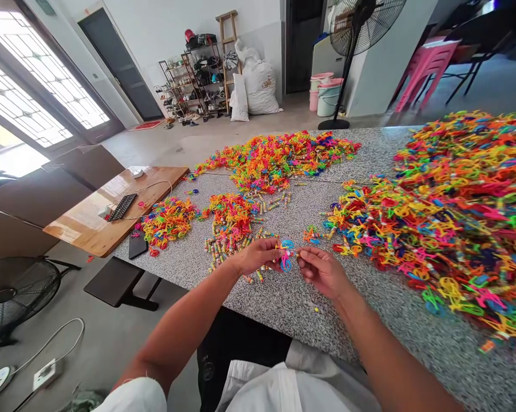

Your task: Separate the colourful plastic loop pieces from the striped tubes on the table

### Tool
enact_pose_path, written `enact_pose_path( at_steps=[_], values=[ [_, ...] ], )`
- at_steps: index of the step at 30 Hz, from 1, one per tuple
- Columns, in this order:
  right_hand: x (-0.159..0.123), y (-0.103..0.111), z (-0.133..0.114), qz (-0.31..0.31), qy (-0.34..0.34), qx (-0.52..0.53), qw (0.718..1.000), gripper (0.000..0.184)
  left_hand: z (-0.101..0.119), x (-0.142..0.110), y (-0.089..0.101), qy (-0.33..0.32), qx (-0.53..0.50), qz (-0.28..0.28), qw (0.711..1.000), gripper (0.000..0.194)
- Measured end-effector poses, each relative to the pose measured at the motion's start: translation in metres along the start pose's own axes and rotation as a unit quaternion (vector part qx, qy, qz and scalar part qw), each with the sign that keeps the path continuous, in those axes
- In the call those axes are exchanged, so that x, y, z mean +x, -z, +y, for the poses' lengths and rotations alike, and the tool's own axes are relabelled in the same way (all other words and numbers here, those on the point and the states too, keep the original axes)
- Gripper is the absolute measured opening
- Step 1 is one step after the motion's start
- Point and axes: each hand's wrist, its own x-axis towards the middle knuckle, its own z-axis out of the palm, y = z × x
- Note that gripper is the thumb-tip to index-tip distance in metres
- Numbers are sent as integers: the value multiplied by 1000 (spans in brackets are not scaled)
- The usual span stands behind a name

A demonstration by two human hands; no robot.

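Close together above the speckled stone table [300,317], both of my hands are closed on one small piece. My left hand [258,256] pinches a plastic toy part [286,263] with blue, pink and yellow loops. From the other side, the fingertips of my right hand [324,272] grip a narrow end of it; that end is mostly hidden by the fingers. Just beyond my left hand lie short printed tubes [217,249] and a small heap of coloured plastic parts [232,214]. A tiny yellow bead [316,309] rests near my right wrist.
A large mound of finished-looking coloured pieces [464,212] covers the right side. Another heap [279,157] spreads at the back, and a smaller one [169,220] sits left by a dark phone [137,245]. A wooden board [81,226] bears a keyboard [122,207]. A standing fan [341,86] stands beyond.
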Motion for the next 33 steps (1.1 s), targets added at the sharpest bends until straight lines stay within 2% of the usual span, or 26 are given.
enact_pose_path(
  at_steps=[4, 6, 9, 10, 12, 14, 15, 16, 18, 20, 22, 24, 25, 26, 28, 30, 31, 33],
  values=[
    [-4, 0, -2, 8, 48, -61, 997, 33, 3, -3, -6, -40, 132, 49, 989, 34],
    [-6, 0, 2, 18, 73, -92, 993, 32, 1, -3, -11, -60, 236, 102, 965, 27],
    [-7, 1, 13, 47, 105, -148, 982, 32, -9, 1, -21, -90, 356, 187, 911, 19],
    [-7, 3, 16, 58, 112, -171, 977, 33, -13, 4, -23, -100, 374, 203, 899, 17],
    [-7, 11, 18, 80, 119, -223, 964, 35, -19, 12, -21, -100, 387, 191, 897, 15],
    [-4, 27, 8, 123, 126, -249, 952, 35, -20, 22, -7, -84, 389, 160, 903, 20],
    [-2, 37, -1, 161, 141, -237, 948, 35, -18, 27, 5, -82, 402, 168, 896, 27],
    [1, 47, -12, 208, 166, -206, 942, 35, -15, 31, 19, -87, 428, 199, 877, 33],
    [10, 65, -36, 303, 238, -96, 918, 37, -6, 38, 53, -103, 516, 300, 796, 36],
    [21, 71, -51, 350, 279, -26, 894, 41, 2, 42, 85, -84, 597, 339, 722, 34],
    [30, 59, -48, 326, 244, -77, 910, 41, 7, 48, 109, -44, 651, 324, 685, 33],
    [38, 34, -27, 232, 150, -243, 930, 34, 8, 53, 121, -5, 673, 314, 670, 34],
    [40, 19, -12, 175, 100, -349, 915, 29, 7, 55, 124, 12, 676, 318, 665, 35],
    [42, 4, 4, 130, 77, -453, 878, 24, 6, 57, 125, 25, 675, 327, 661, 36],
    [44, -22, 31, 102, 62, -614, 780, 19, 3, 57, 124, 41, 667, 350, 656, 37],
    [45, -40, 48, 96, 53, -701, 705, 18, -1, 50, 125, 35, 665, 346, 661, 40],
    [45, -45, 52, 94, 48, -722, 684, 19, -2, 45, 127, 23, 667, 327, 669, 42],
    [47, -48, 54, 87, 43, -737, 669, 21, -4, 31, 133, -7, 673, 263, 691, 43]
  ],
)
